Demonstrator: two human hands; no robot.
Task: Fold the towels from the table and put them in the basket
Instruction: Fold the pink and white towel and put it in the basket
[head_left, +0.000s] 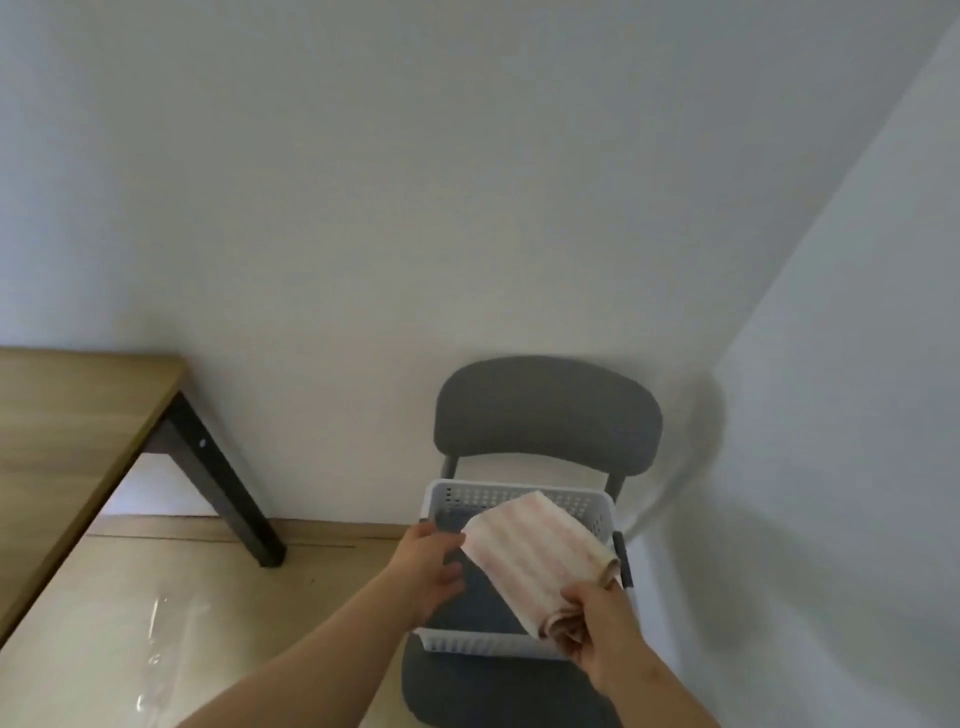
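A white perforated basket (519, 496) sits on a grey chair. Inside it lies a folded dark blue towel (475, 605). Over the basket hangs a folded pink-and-white striped towel (535, 551), tilted, with my right hand (602, 639) gripping its near corner. My left hand (428, 566) is at the basket's left side, its fingers touching the towel's left edge and reaching over the blue towel; whether it grips anything is unclear.
The grey chair (545, 410) stands against the white wall in the corner on the right. A wooden table (67, 436) with a black leg fills the left. Pale wooden floor lies between them.
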